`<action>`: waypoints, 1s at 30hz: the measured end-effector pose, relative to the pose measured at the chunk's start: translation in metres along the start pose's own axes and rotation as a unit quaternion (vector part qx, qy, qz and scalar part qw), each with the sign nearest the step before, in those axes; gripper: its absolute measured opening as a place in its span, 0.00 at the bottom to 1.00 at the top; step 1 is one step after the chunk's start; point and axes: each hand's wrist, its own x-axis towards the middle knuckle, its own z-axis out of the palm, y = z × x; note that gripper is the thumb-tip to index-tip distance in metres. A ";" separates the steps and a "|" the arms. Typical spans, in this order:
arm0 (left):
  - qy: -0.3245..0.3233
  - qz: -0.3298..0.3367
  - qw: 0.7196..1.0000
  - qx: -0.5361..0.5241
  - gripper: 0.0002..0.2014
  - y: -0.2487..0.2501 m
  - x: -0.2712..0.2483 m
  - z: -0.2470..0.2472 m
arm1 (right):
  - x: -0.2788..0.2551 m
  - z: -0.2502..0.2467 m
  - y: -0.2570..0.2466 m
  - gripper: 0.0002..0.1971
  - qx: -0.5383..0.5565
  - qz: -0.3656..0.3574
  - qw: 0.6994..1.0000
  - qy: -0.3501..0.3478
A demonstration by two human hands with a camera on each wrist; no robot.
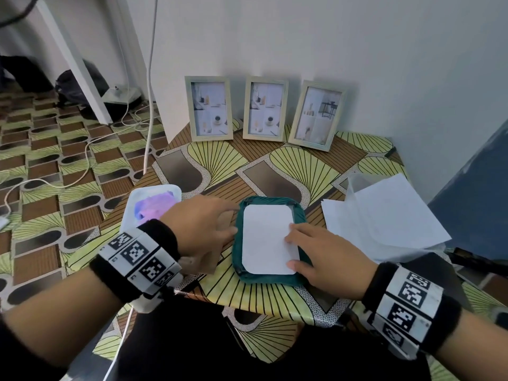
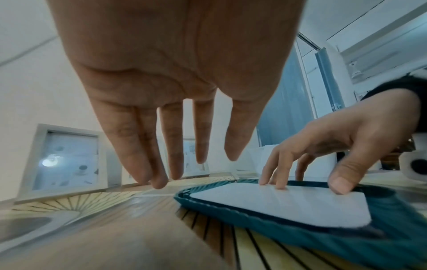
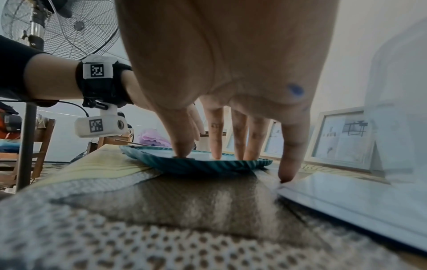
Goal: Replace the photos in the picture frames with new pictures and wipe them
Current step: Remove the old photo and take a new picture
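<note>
Frames stand in a row of three (image 1: 264,110) against the far wall. Near me a teal frame (image 1: 268,279) lies face down on the patterned table (image 1: 275,301), a white card (image 1: 268,240) on its back. My right hand (image 1: 327,259) presses that card with spread fingertips; my left hand (image 1: 203,229) hovers flat just left, fingers straight, holding nothing. Loose white sheets (image 1: 384,215) crowd the right, and a white tray with a purple cloth (image 1: 152,207) sits left.
</note>
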 end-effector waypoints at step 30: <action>-0.122 -0.007 0.991 0.049 0.24 0.011 0.053 0.017 | 0.007 0.000 0.008 0.26 0.060 0.014 0.998 0.021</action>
